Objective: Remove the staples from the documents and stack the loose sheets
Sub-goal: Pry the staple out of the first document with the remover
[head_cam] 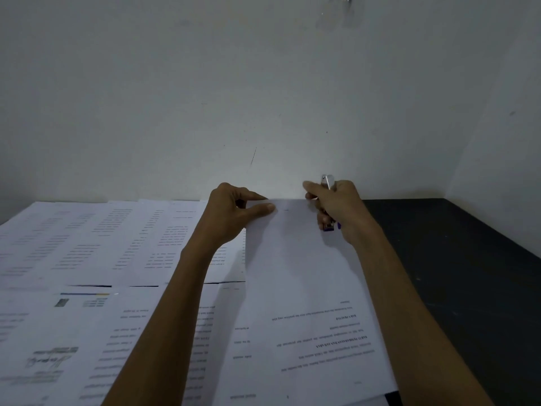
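Risk: the paper tears at its far edge if the staple tool [328,183] levers under the staple [286,210] too steeply, or the document [307,273] skids on the dark tabletop [453,259], since only the left hand [231,213], pinching that edge, anchors it. The right hand [342,209] is wrapped round the tool, forefinger extended. The staple sits near the far edge between both hands, just beside the left thumb and apart from the tool.

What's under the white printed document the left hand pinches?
White printed sheets stick out past the left and near edges of the document; black tabletop lies right. Directly beneath is covered.
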